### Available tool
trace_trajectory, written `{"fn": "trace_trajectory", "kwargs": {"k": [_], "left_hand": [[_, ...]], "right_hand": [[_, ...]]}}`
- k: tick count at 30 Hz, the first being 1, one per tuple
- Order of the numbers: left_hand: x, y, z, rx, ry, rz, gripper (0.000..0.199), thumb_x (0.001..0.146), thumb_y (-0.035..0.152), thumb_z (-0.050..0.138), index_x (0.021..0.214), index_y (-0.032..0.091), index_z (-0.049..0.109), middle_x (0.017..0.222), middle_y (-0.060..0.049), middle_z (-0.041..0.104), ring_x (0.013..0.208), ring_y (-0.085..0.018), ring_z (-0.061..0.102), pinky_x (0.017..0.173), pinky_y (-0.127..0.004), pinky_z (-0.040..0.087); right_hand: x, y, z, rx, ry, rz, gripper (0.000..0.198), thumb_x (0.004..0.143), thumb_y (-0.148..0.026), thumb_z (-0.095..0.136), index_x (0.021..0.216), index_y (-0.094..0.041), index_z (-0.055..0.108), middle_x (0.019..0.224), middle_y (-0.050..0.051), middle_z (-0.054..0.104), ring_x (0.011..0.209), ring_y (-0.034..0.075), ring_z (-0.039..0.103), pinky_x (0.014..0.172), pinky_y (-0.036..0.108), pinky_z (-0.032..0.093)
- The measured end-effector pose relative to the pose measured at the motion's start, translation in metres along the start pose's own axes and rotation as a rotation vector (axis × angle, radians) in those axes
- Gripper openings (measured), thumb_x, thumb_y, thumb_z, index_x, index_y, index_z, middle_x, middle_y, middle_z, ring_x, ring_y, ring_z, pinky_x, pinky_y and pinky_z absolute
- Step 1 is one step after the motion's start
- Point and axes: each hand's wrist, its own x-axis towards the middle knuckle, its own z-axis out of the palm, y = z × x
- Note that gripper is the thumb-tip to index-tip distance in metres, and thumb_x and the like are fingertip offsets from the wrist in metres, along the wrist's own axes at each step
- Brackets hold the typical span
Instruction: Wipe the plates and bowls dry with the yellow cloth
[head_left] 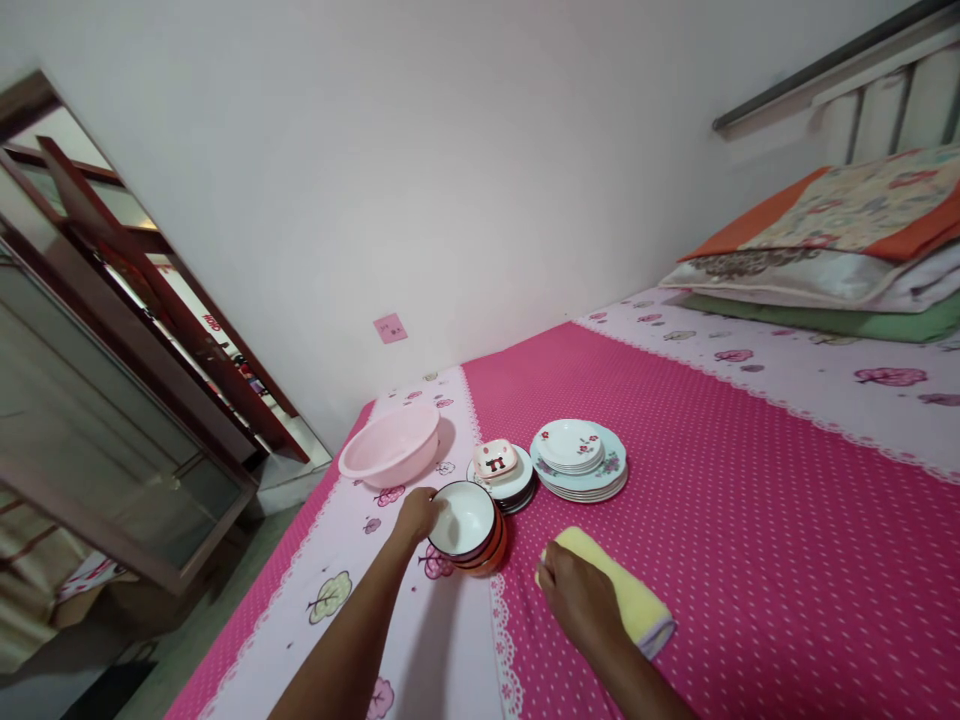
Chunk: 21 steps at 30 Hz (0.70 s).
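A stack of bowls (465,520), white inside with dark rims and orange outer sides, sits on the bed left of the yellow towel. At its left rim is my left hand (418,515), fingers closed on the top bowl's edge. My right hand (576,592) has its fingers curled on the near-left end of a folded yellow towel (626,585); the fingertips are partly hidden. Just behind the bowls, a small pink patterned dish (495,459) rests on stacked white plates (521,484). Right of these stand more flowered plates (615,462), smaller ones on larger.
A pink plastic basin (394,455) lies near the wall at left. Pink dotted bedspread (750,520) covers the bed. Pillows and folded bedding (810,250) are piled at the far right. Beyond the bed's left edge are a floor and an open door (97,440).
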Motion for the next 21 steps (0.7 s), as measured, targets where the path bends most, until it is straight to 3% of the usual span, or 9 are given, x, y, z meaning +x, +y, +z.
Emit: {"fn": "trace_trajectory", "kwargs": {"k": [8,15,18,21], "left_hand": [[-0.01,0.012,-0.009,-0.123,0.073,0.039,0.031,0.097,0.037,0.065,0.122,0.019,0.065,0.128,-0.009,0.066,0.11,-0.024,0.065,0.094,-0.047,0.057],[-0.035,0.034,-0.034,-0.504,0.11,0.034,0.03,0.097,0.04,0.065,0.116,0.016,0.065,0.111,-0.006,0.069,0.091,-0.019,0.068,0.078,-0.038,0.06],[-0.061,0.055,-0.022,-0.774,0.081,0.074,0.03,0.098,0.042,0.061,0.115,0.016,0.064,0.094,-0.002,0.068,0.07,-0.013,0.062,0.062,-0.029,0.054],[-0.096,0.08,0.011,-1.027,-0.037,0.129,0.027,0.084,0.04,0.074,0.09,0.015,0.067,0.066,0.001,0.061,0.054,-0.011,0.052,0.049,-0.023,0.041]], "right_hand": [[0.001,0.002,0.004,0.0,0.013,-0.004,0.016,0.1,-0.023,0.051,0.087,-0.023,0.06,0.082,0.004,0.075,0.083,0.02,0.073,0.063,0.03,0.032],[0.0,0.0,0.001,0.023,-0.004,0.002,0.016,0.099,-0.022,0.051,0.086,-0.023,0.06,0.081,0.004,0.074,0.078,0.02,0.072,0.062,0.03,0.03],[0.001,0.0,0.002,0.038,-0.012,0.008,0.016,0.099,-0.021,0.05,0.087,-0.022,0.061,0.082,0.004,0.074,0.078,0.02,0.071,0.063,0.03,0.032],[0.002,0.002,0.005,0.064,-0.019,0.014,0.018,0.101,-0.022,0.05,0.089,-0.021,0.063,0.084,0.004,0.074,0.08,0.019,0.07,0.068,0.03,0.04]]}}
